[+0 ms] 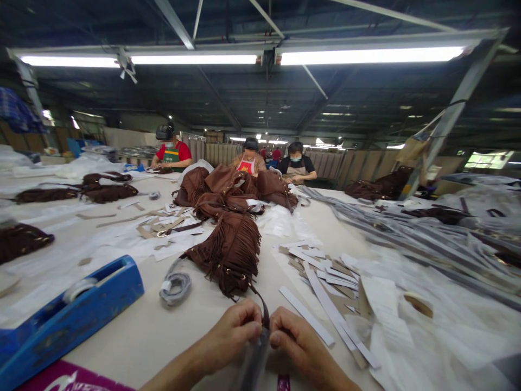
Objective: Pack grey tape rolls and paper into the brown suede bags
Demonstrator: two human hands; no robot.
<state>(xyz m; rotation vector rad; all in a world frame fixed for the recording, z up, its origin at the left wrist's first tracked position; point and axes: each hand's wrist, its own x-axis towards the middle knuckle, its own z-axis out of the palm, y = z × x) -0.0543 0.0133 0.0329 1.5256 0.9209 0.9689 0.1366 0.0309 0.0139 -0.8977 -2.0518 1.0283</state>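
Note:
My left hand [234, 334] is closed in a pinch on the left edge of a greyish plastic sleeve [256, 355] around a dark strap [264, 309]. From the other side, my right hand [301, 347] pinches the sleeve too, fingers curled and thumb bent. The strap leads up to a dark brown fringed bag [228, 252] with small gold-coloured eyelets, lying on the table just beyond my hands. Left of the bag lies a coiled grey wrapped strap [176, 289]. The lower end of the sleeve is blurred.
A blue tape dispenser [77, 312] stands at left. Several brown bags [228, 187] are heaped beyond. White paper strips [325, 282] lie at right, near crumpled plastic sheets [459, 320] and long grey wrapped straps [407, 233]. Co-workers [299, 165] sit across the table [203, 342].

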